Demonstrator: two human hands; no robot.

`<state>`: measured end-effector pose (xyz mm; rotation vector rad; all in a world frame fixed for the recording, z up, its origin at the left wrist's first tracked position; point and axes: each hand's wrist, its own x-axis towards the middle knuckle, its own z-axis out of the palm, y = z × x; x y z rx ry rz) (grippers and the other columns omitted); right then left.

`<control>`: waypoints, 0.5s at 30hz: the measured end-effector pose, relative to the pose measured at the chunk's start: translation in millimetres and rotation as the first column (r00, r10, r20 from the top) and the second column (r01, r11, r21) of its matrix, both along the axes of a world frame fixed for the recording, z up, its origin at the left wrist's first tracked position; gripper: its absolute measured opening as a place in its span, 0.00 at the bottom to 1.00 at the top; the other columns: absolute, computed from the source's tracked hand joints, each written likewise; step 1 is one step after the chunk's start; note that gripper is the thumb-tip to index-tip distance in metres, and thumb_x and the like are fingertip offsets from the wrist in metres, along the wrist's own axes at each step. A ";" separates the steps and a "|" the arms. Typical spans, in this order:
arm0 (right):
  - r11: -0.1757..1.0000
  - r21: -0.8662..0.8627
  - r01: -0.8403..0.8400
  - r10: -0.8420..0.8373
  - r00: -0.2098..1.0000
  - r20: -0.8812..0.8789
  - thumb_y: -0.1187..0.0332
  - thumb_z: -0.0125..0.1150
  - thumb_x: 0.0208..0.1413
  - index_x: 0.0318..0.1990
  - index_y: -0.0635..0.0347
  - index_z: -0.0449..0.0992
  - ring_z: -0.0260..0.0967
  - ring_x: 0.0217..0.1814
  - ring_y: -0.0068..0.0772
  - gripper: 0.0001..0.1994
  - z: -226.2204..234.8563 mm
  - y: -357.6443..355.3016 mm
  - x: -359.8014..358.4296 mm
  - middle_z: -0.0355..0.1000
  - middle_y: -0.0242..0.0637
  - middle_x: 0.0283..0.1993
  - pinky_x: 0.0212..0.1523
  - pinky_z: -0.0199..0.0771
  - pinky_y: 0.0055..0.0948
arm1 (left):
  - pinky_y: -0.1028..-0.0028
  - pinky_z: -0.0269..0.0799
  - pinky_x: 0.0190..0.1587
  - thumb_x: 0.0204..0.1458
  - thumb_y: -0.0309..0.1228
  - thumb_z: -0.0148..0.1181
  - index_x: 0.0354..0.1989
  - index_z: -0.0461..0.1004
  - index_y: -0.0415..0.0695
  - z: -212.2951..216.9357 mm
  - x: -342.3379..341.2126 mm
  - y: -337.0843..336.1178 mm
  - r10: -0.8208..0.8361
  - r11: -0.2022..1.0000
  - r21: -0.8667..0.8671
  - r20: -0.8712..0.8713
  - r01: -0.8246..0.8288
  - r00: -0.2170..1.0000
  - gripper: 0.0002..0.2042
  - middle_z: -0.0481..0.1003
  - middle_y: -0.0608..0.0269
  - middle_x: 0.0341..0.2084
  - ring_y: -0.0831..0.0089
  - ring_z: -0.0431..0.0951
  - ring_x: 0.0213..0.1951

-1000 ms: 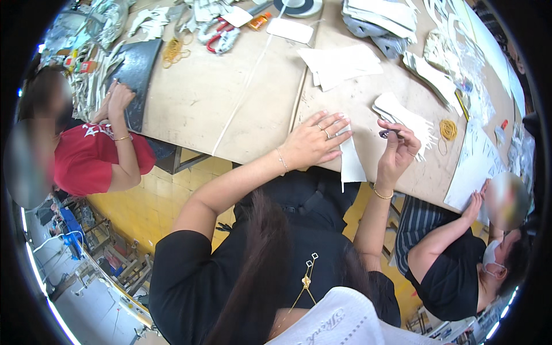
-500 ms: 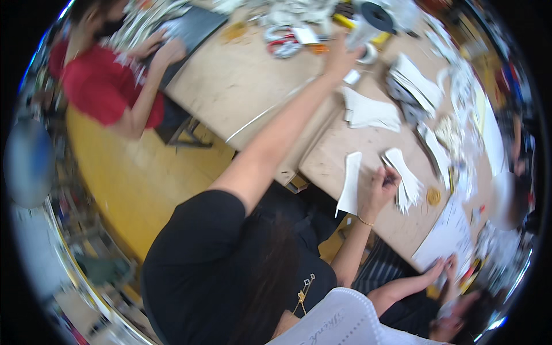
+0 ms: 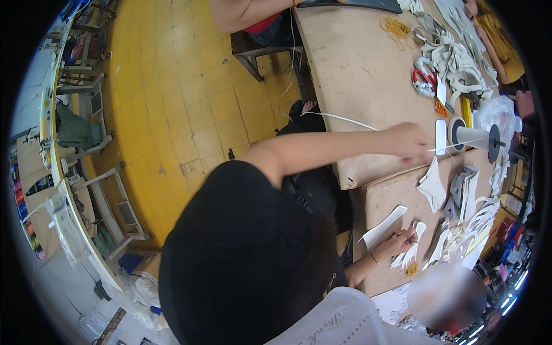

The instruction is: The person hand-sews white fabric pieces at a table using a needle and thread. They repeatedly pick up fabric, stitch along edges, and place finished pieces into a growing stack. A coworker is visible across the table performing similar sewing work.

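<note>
My left hand [image 3: 409, 141] is stretched out over the table, blurred, with its fingers closed on a white thread [image 3: 454, 145]. That thread runs to a large white spool [image 3: 472, 137] with dark end discs, lying at the right. My right hand [image 3: 398, 242] is closed around something small and dark that I cannot make out. It rests over a small stack of white cut fabric pieces [image 3: 420, 231]. One narrow white fabric piece [image 3: 384, 226] lies just left of this hand. A wider white fabric piece [image 3: 432, 188] lies between the spool and the stack.
Red-handled scissors [image 3: 424, 77] and yellow rubber bands [image 3: 397, 31] lie farther up the brown table [image 3: 356, 69]. Stacked grey and white fabric pieces [image 3: 463, 194] stand at the right. A co-worker's arm [image 3: 253, 12] and a stool [image 3: 253, 54] are at the top.
My left hand has drawn back from the spool, with thread now stretched between them. The view has turned, showing more floor at left. My right hand stays by the fabric stack.
</note>
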<state>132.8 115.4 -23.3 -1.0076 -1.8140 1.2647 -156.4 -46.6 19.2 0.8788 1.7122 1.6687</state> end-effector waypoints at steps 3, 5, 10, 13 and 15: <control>0.993 -0.096 0.068 -0.069 0.998 -0.007 0.59 0.55 0.70 0.42 0.59 0.71 0.52 0.23 0.14 0.12 13.6 -5.7 -6.4 0.59 0.25 0.24 0.24 0.54 0.17 | 0.74 0.70 0.20 0.64 0.35 0.56 0.32 0.77 0.40 -20.9 17.4 -140.6 -0.243 0.945 -0.153 0.254 0.287 0.936 0.12 0.75 0.65 0.16 0.78 0.76 0.16; 0.997 -0.078 0.013 -0.014 1.000 -0.007 0.56 0.51 0.72 0.47 0.61 0.70 0.53 0.24 0.16 0.16 19.6 -7.3 -17.9 0.60 0.27 0.24 0.24 0.55 0.18 | 0.74 0.71 0.23 0.65 0.36 0.54 0.34 0.75 0.38 -33.0 36.3 -239.4 -0.302 0.920 -0.058 0.522 0.387 0.798 0.14 0.74 0.65 0.15 0.78 0.75 0.17; 0.977 0.000 -0.212 0.211 0.974 -0.084 0.59 0.49 0.73 0.53 0.63 0.70 0.60 0.27 0.17 0.15 24.7 -3.1 -71.4 0.67 0.30 0.30 0.28 0.63 0.20 | 0.67 0.73 0.52 0.61 0.33 0.49 0.37 0.80 0.40 -77.0 105.3 -481.6 0.029 0.430 -0.697 0.646 0.574 0.762 0.13 0.81 0.62 0.22 0.70 0.83 0.35; 0.941 0.072 -0.329 0.329 0.944 0.014 0.61 0.49 0.73 0.57 0.60 0.69 0.58 0.27 0.15 0.15 34.0 0.6 -105.8 0.67 0.29 0.30 0.27 0.61 0.16 | 0.68 0.76 0.40 0.51 0.30 0.58 0.37 0.84 0.47 -84.5 164.1 -610.4 -0.176 -0.116 -0.619 0.783 0.777 0.597 0.09 0.85 0.63 0.31 0.72 0.83 0.39; 0.927 0.097 -0.362 0.357 0.932 0.062 0.61 0.50 0.72 0.59 0.61 0.67 0.59 0.25 0.13 0.16 43.1 2.5 -125.0 0.68 0.29 0.30 0.25 0.60 0.15 | 0.54 0.79 0.41 0.52 0.25 0.60 0.37 0.80 0.35 -58.3 205.3 -680.7 0.018 -0.148 -0.614 0.782 0.776 0.622 0.07 0.81 0.46 0.31 0.56 0.84 0.32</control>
